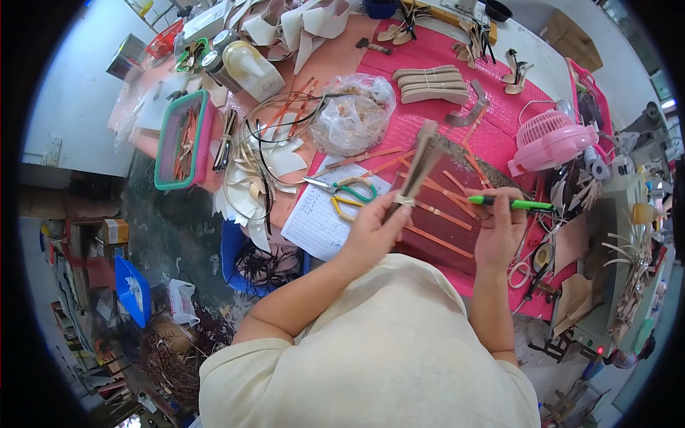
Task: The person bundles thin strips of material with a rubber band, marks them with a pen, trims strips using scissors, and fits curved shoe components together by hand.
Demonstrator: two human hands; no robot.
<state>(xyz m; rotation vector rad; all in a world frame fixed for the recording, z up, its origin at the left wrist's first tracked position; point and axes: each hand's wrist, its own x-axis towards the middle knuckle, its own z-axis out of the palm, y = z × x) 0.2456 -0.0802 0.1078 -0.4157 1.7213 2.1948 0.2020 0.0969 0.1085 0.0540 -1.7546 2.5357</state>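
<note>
My left hand (372, 230) is closed around a bundle of thin brownish-grey strips (422, 162), tied near its lower end with a pale band. The bundle's upper end is a little blurred. Between the fingers of my right hand (502, 227) is a bright green pen (529, 205), held level, its tip pointing left. Below both hands lies a dark red mat (432, 246) with several orange-brown strips (437, 212) across it. Left of my left hand, a written paper sheet (303, 225) lies under green-handled scissors (357, 187) and a yellow-handled tool (342, 209).
A plastic bag (353, 118) and a stack of beige strips (430, 84) lie farther back. The pink fan (553, 139) stands at the right. A green-rimmed basket (163, 146) holds strips at the left. Loose black and clear cords (250, 132) cross white scraps near it.
</note>
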